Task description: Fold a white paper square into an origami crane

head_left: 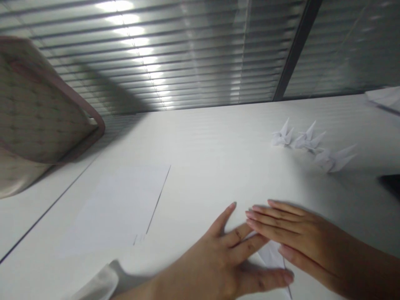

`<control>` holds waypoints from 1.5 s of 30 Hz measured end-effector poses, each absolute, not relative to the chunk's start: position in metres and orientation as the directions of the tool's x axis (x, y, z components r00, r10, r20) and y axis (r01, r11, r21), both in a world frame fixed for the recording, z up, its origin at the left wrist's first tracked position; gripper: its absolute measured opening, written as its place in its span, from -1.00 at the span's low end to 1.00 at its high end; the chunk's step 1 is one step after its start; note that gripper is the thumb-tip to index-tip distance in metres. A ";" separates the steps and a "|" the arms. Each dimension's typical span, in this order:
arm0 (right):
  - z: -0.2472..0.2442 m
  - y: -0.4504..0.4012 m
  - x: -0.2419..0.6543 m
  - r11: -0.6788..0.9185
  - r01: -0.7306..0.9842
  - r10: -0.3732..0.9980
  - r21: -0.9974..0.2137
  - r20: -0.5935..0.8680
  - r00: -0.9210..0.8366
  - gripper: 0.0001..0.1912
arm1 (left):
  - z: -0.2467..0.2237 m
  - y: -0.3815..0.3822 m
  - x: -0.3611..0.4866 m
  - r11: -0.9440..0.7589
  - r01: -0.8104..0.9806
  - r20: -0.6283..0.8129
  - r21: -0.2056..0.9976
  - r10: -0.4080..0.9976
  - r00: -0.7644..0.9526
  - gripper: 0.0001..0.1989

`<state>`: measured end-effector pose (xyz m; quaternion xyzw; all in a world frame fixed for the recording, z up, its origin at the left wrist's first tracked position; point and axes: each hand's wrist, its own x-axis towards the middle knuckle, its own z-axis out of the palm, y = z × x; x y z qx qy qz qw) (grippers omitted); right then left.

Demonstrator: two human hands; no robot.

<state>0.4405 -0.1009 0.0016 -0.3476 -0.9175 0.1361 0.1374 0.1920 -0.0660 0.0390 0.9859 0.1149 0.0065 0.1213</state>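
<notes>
Hanging behind: slatted blinds (203, 54). White table (215, 154) is holding bag (40, 104), sheet (118, 208). Left hand (218, 258) is spreading over paper (270, 253) at the near side, thumb on its edge; right hand (301, 233) is lying flat, fingers together, tips overlapping left fingers. Three cranes (329, 160) are standing beyond, right.

Illumination: dim. Glare streaks the grey slatted blinds (200, 62) at far left. The smooth white counter (212, 162) darkens rightward. White folded-paper cranes (307, 141) appear slightly blurred.
</notes>
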 end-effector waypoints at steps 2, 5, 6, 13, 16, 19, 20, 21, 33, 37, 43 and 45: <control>0.002 -0.100 0.437 0.706 0.610 0.685 -0.360 0.127 -0.717 -0.40 | 0.038 -0.067 0.192 -0.947 0.218 -0.004 0.234 0.223 0.975 -0.55; 0.000 -0.100 0.435 0.662 0.632 0.726 -0.403 0.131 -0.676 -0.42 | 0.038 -0.072 0.191 -0.946 0.209 0.029 0.248 0.223 0.974 -0.52; -0.002 -0.100 0.435 0.658 0.635 0.730 -0.405 0.136 -0.670 -0.42 | 0.038 -0.073 0.190 -0.943 0.208 0.049 0.259 0.228 0.972 -0.50; -0.004 -0.099 0.440 0.702 0.644 0.699 -0.303 0.124 -0.704 -0.40 | 0.038 -0.078 0.190 -0.948 0.181 0.076 0.261 0.207 0.975 -0.54; -0.002 -0.099 0.440 0.695 0.651 0.703 -0.304 0.100 -0.704 -0.39 | 0.038 -0.078 0.191 -0.962 0.141 0.049 0.236 0.157 0.986 -0.55; -0.002 -0.099 0.440 0.695 0.649 0.702 -0.309 0.095 -0.706 -0.40 | 0.036 -0.079 0.190 -0.967 0.140 0.012 0.211 0.146 0.989 -0.52; -0.002 -0.099 0.440 0.693 0.647 0.702 -0.319 0.094 -0.706 -0.40 | 0.035 -0.079 0.190 -0.968 0.140 0.011 0.210 0.145 0.989 -0.52; -0.002 -0.099 0.441 0.693 0.641 0.700 -0.331 0.093 -0.708 -0.40 | 0.035 -0.079 0.189 -0.967 0.139 0.012 0.213 0.145 0.989 -0.51; 0.002 -0.100 0.444 0.642 0.724 0.767 -0.252 0.226 -0.601 -0.48 | 0.037 -0.079 0.188 -0.948 0.189 0.028 0.258 0.203 0.979 -0.56; 0.004 -0.101 0.446 0.658 0.742 0.729 -0.132 0.358 -0.583 -0.58 | 0.034 -0.069 0.175 -0.957 0.269 0.066 0.114 0.277 0.959 -0.37; 0.010 -0.112 0.431 0.747 0.657 0.616 -0.104 0.479 -0.625 -0.69 | 0.032 -0.045 0.173 -0.877 0.478 0.133 -0.049 0.468 0.873 -0.42; 0.012 -0.116 0.425 0.801 0.590 0.567 -0.106 0.451 -0.689 -0.69 | 0.030 -0.042 0.178 -0.847 0.532 0.113 -0.020 0.526 0.843 -0.45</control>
